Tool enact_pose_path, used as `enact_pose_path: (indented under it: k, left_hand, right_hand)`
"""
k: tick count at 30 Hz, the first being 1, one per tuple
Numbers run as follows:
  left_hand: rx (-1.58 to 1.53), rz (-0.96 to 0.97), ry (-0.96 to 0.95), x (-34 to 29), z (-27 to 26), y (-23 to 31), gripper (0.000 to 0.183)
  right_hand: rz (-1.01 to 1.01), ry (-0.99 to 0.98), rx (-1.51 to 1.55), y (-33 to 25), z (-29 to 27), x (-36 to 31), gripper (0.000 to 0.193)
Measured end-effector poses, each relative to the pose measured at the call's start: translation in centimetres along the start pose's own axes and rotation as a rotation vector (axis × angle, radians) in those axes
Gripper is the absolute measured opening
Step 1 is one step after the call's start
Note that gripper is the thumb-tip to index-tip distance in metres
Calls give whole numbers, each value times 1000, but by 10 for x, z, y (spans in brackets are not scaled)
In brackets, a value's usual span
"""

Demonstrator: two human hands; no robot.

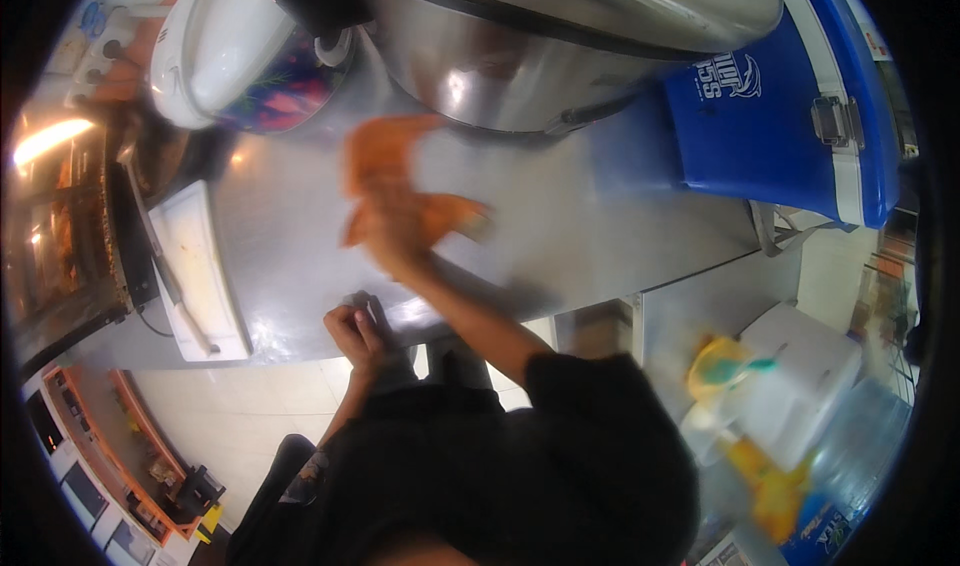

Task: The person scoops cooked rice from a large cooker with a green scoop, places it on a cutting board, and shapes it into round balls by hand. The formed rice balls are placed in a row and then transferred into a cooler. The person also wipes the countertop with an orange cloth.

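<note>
An orange cloth [385, 151], smeared by motion, lies spread on the steel table [560, 191]. My right hand [395, 231] presses down on it from above, with cloth showing beyond the fingers and on both sides. At the table's near edge rests my left hand [352, 333], its fingers curled into a fist. Whatever that fist may hold is hidden; a dark shape on the steel beside it could be a reflection.
A white cutting board [205, 266] with a white-handled knife [180, 301] lies at the left, next to a glass-fronted warmer [65, 216]. Along the back stand a white lidded container [220, 46], a large steel pot [480, 61] and a blue cooler [760, 136].
</note>
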State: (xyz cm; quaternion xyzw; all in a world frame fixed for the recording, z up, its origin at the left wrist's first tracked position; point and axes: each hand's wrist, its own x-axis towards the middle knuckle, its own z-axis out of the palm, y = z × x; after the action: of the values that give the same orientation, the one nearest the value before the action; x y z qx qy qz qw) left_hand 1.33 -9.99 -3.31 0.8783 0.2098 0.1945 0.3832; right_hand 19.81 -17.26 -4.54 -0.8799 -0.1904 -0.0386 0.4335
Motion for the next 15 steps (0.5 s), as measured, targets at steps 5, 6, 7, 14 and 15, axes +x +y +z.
enact_pose_path:
  k: [5,6,7,14,15]
  left_hand:
    - [77,131,-9,0,-4,5,16]
    - [69,120,-27,0,-3,5,16]
    - [55,129,-21,0,-3,5,16]
    - [-126,-90,-54,0,-2,3,11]
    - [-156,-43,-38,0,-3,2,13]
  right_hand:
    - [-609,-480,84,-19,53,14,59]
    - [-625,-406,127,10,31,11,54]
    - [-548,-397,42,38,5,9,50]
    - [483,325,-957,221,-290,-79,44]
    - [612,447,-987,222,-294,-91,44]
